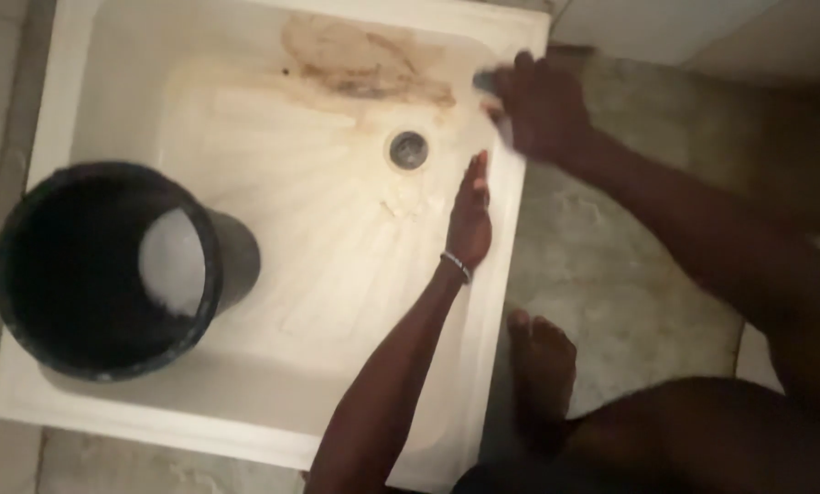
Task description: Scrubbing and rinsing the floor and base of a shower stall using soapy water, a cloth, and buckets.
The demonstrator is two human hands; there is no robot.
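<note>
A black bucket (99,270) stands in the left half of the white shower tray (273,402), close to its left edge and toward the near left corner, with pale, soapy-looking water showing at its bottom. To its right the tray floor is ribbed and yellowed, and a brown stain (369,64) spreads along the far edge, just left of the far right corner. The round metal drain (408,148) sits below that stain, near the right edge. Just right of the drain, the left hand (470,220) lies flat with fingers straight and together, palm pressed on the tray's right rim, holding nothing; a thin bracelet (457,265) circles the wrist. Further right, at the far right corner of the tray, the right hand (538,105) is curled around a small bluish scrubber (484,81), touching the rim there. A bare foot (543,366) rests on the grey floor (611,265) beside the tray's right edge
</note>
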